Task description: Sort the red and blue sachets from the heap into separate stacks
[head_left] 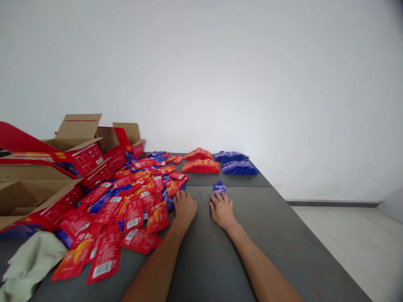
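A small blue spouted pouch (219, 187) lies flat on the dark table, its printed top pointing away from me. My right hand (223, 211) covers its lower part, with the fingers pressed on it. To the left, my left hand (185, 208) rests at the right edge of a loose heap of red and blue pouches (134, 214). Its fingers are slightly spread and reach a blue pouch (169, 201) lying partly under red ones. What is beneath the left palm is hidden.
Neatly stacked red pouches (200, 166) and blue pouches (239, 167) stand at the table's far end by the white wall. Opened red cartons (85, 157) line the left side. A pale cloth (36, 262) lies front left. The table's right edge (317, 247) drops to a tiled floor.
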`<state>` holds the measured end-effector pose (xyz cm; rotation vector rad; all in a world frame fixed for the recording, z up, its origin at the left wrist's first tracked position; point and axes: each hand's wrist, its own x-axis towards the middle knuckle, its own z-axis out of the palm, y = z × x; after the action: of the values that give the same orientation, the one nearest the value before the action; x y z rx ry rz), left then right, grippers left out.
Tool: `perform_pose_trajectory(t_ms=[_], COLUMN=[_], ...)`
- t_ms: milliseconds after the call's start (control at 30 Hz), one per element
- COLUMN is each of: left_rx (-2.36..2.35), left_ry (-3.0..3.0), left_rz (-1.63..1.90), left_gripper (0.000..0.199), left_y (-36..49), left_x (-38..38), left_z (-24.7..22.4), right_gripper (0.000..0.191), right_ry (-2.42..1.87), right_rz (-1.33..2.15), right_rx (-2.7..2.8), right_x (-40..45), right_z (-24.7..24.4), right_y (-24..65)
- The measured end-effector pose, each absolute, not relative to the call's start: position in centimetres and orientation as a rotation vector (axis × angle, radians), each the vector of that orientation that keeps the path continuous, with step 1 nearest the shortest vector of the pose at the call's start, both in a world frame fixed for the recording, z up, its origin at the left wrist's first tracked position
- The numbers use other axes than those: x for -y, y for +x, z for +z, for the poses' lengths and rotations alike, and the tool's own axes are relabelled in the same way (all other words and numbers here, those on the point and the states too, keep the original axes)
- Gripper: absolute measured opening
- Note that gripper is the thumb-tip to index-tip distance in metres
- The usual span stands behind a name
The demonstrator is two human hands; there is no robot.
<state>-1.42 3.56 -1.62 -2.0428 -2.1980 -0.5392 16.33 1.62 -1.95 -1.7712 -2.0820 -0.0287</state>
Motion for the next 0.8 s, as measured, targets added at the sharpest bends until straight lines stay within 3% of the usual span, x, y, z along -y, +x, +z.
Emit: perform_pose_trajectory(t_ms=[567, 800], left_rx=[2.209, 2.191], left_ry=[-1.971, -2.044], left_rz=[-0.622, -0.669], left_gripper=[0.032, 0.036], left_y=[-5.5, -5.1], left_x=[-5.8, -6.5], left_z=[-1.9, -1.8], right_gripper=[0.030, 0.030], right_ry=[-1.777, -1.696], right_rz=[0.120, 0.179], right_rx=[2.058, 2.108], right_x=[-1.5, -1.6], right_z=[-1.5, -1.7], right_y=[17.1, 16.6])
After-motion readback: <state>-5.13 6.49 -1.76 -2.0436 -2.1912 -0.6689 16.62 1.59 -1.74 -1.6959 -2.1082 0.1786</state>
